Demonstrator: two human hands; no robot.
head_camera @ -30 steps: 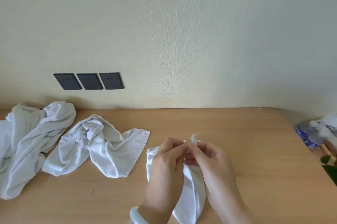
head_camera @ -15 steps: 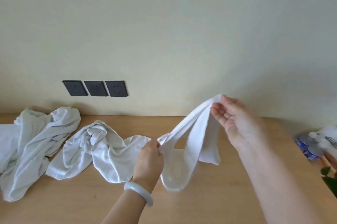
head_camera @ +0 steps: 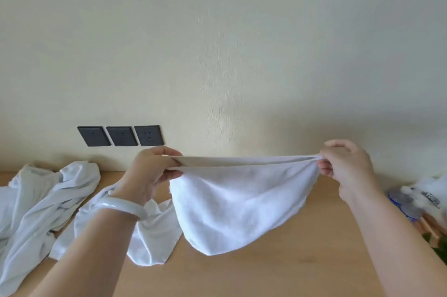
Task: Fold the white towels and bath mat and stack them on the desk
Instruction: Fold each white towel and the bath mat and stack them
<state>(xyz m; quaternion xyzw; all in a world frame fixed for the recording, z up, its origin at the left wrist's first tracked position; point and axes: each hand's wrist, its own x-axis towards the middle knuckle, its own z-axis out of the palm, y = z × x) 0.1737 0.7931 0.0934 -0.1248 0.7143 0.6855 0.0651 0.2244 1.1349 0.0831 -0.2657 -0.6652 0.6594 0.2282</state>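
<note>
A small white towel (head_camera: 239, 204) hangs doubled over in the air above the wooden desk (head_camera: 302, 267), its top edge pulled taut. My left hand (head_camera: 154, 170) pinches its left corners and my right hand (head_camera: 346, 166) pinches its right corners. A second white towel (head_camera: 154, 236) lies crumpled on the desk below my left wrist, partly hidden by my arm. A larger crumpled white cloth (head_camera: 43, 204) lies at the far left, running off the frame edge.
Three dark wall sockets (head_camera: 121, 135) sit on the cream wall just above the desk's back edge. At the right edge of the desk are capped bottles and a white package (head_camera: 416, 200), with green leaves (head_camera: 440, 248) below them.
My hands have drawn apart, stretching the small towel from a bunched strip into a wide doubled sheet. Both hands rose off the desk and the view tilted up.
</note>
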